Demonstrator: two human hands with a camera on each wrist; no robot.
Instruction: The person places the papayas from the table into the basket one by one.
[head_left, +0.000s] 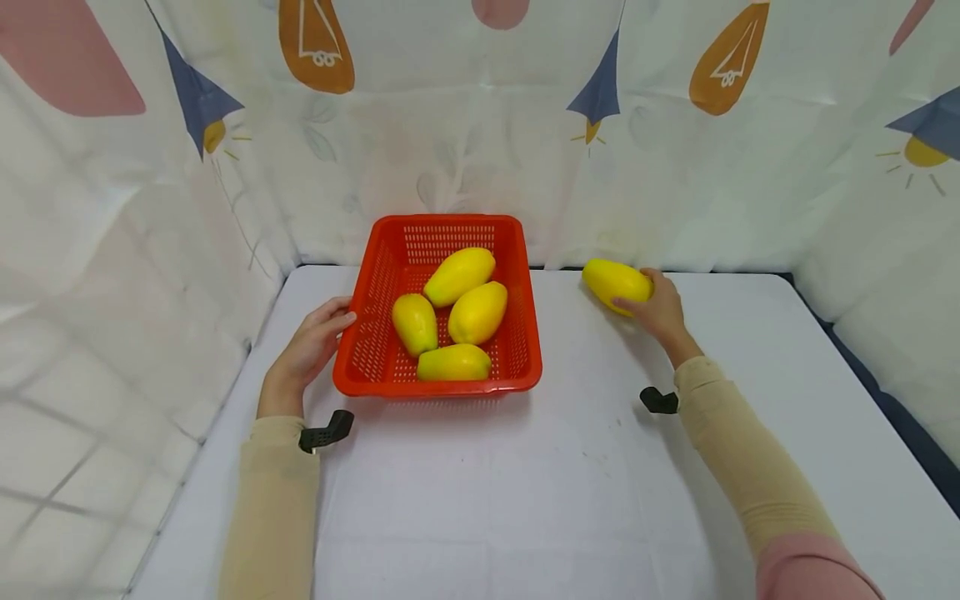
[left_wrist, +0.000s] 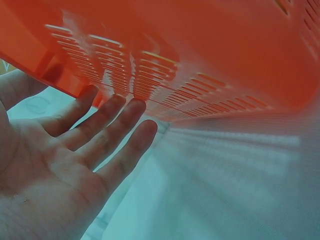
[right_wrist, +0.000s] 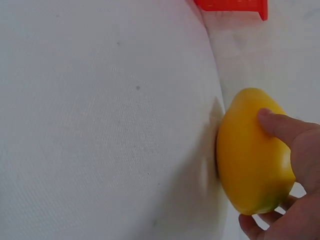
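A red plastic basket (head_left: 534, 350) with slotted walls stands on the table, several yellow papayas (head_left: 459, 277) lying inside. At its left side is my left hand (head_left: 311, 346), fingers nearly straight and fingertips right at the wall; the left wrist view shows the palm (left_wrist: 55, 165) below the basket's slotted side (left_wrist: 200, 60). Near the table's back edge, my right hand (head_left: 662, 312) grips the end of another yellow papaya (head_left: 611, 282). In the right wrist view the thumb presses across this papaya (right_wrist: 252, 160), which is greenish at one end, with other fingers bent under that end.
The white-covered table (head_left: 480, 483) ends at a patterned fabric curtain (head_left: 465, 125) just behind the basket, and fabric hangs on both sides. Black wrist mounts (head_left: 327, 430) show at both sleeves.
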